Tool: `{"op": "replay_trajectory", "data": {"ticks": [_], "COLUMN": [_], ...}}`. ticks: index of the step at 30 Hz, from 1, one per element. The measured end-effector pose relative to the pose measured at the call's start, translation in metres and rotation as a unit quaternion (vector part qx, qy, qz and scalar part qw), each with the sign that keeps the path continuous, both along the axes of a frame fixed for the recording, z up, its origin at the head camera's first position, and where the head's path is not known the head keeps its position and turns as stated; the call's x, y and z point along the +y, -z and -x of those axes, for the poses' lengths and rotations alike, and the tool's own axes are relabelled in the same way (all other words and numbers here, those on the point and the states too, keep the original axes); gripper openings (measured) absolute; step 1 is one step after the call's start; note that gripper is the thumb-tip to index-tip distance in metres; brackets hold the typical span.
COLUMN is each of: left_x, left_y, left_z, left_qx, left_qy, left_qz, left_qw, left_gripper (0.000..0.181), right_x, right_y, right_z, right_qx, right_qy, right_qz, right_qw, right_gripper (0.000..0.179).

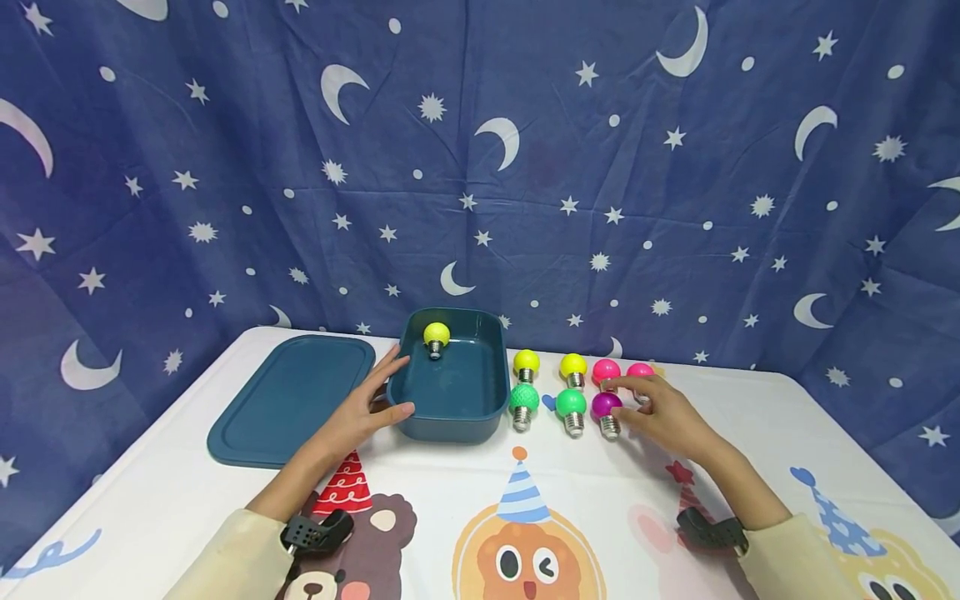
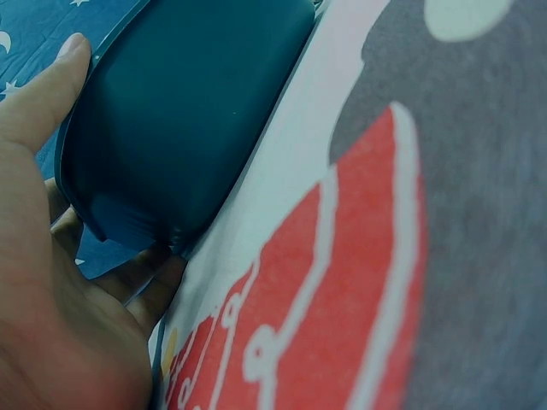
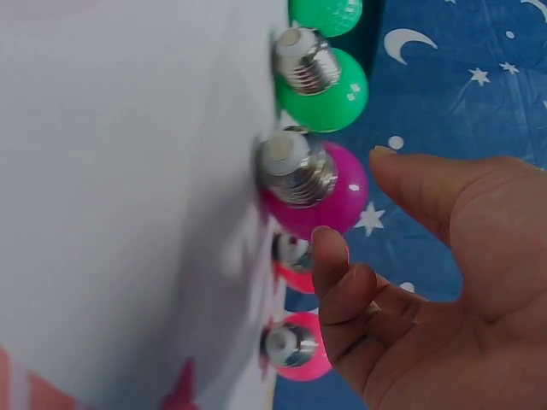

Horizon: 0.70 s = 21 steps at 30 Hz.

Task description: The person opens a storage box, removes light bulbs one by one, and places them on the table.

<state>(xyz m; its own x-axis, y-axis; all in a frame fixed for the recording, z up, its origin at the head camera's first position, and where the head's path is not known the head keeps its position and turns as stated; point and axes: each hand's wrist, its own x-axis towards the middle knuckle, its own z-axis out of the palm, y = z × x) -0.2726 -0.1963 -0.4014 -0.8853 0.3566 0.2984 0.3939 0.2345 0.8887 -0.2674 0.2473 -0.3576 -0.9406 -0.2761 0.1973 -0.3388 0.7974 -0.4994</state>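
My left hand [image 1: 363, 408] rests against the left side of a dark teal container [image 1: 450, 429], fingers spread along its wall and thumb at the near left corner. A yellow light bulb [image 1: 436, 335] lies inside, against the far wall. My right hand [image 1: 667, 414] reaches over a purple light bulb [image 1: 605, 405], thumb and forefinger on either side of it. In the right wrist view a gap shows between the thumb and that purple bulb [image 3: 338, 192], while the forefinger is close to its lower side.
Right of the container lie two green bulbs [image 1: 571, 402], two yellow bulbs [image 1: 573, 364] and two pink bulbs [image 1: 606, 369], partly behind the right hand. A flat teal lid [image 1: 292, 400] lies at the left. A blue curtain [image 1: 480, 167] hangs behind the table's far edge.
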Motion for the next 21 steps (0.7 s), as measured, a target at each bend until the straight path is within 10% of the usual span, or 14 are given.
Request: {"op": "replay_trajectory", "data": {"ticks": [21], "left_x": [0.0], "left_y": [0.001], "left_z": [-0.001], "left_qx": [-0.004], "left_qy": [-0.006], "left_qz": [0.002], "left_qw": [1.0], "left_gripper": [0.071], "right_x": [-0.026], "right_y": [-0.035], "right_z": [-0.002], "right_qx": [0.013], "right_qy": [0.0], "right_qz": [0.022], "right_qw": [0.9997], "right_gripper": [0.048]}}
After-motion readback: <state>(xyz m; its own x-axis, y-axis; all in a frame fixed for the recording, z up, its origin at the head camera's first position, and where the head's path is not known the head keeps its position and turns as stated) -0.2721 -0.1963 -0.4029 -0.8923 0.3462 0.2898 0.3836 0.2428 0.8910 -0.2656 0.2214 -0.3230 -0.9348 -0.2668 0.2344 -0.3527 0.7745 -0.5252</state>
